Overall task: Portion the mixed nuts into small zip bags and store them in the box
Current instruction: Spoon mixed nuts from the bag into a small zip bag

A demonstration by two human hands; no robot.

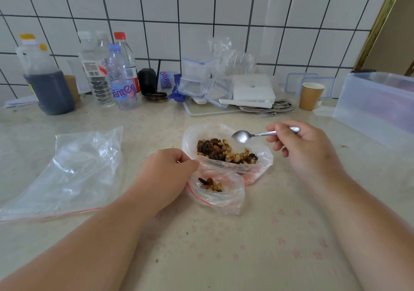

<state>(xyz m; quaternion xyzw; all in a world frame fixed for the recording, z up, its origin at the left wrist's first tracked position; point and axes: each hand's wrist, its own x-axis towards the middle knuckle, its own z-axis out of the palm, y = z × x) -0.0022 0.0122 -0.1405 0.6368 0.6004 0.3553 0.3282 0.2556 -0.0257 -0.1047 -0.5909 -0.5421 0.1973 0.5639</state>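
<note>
The mixed nuts (226,150) lay heaped in an opened clear bag (264,158) at the middle of the counter (201,246), with a few more in the small zip bag (226,195) just in front of it. The left hand (167,174) pinched that small bag's mouth, apparently holding it open, while the right hand (307,147) gripped an empty metal spoon (242,136) above the heap. The clear storage box (376,109) stood well apart at the right.
</note>
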